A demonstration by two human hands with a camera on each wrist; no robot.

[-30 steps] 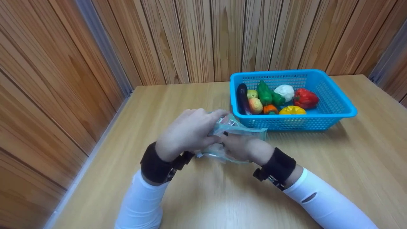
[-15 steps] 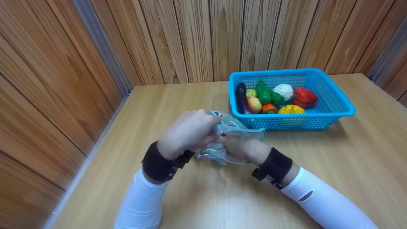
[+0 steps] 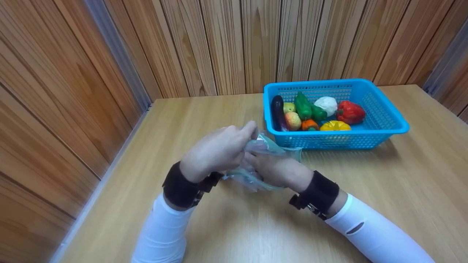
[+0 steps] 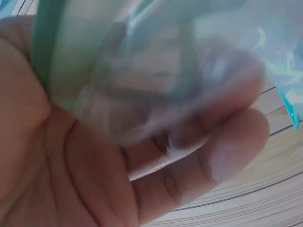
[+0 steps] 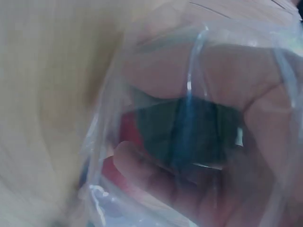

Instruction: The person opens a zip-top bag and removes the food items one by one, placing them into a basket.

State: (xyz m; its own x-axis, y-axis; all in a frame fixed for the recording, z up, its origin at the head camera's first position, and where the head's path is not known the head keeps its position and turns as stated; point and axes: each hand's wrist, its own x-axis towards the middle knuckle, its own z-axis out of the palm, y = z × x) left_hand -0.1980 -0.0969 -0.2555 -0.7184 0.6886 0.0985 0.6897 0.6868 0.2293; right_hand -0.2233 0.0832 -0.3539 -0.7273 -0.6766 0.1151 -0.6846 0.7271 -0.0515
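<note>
A clear plastic zip bag [image 3: 268,145] with a pale green zip edge lies between both hands, just in front of the blue basket. My left hand [image 3: 217,151] grips the bag's mouth at its left side; in the left wrist view its fingers [image 4: 227,146] curl behind the film. My right hand [image 3: 276,168] reaches inside the bag. Through the film in the right wrist view, its thumb and fingers [image 5: 156,182] bend round a dark green thing [image 5: 161,130] with red beside it. Its kind is blurred by the plastic.
A blue plastic basket [image 3: 340,140] at the back right holds an eggplant [image 3: 279,113], a green pepper [image 3: 302,105], a red pepper [image 3: 351,112], a yellow pumpkin [image 3: 335,125] and several other pieces. Wood-panelled walls stand behind and on the left of the table [image 3: 234,226].
My left fingers have shifted at the bag's mouth, with a knuckle now raised. The bag's film has crumpled differently, and the dark spot at my right fingertips is now hidden. The basket stays put.
</note>
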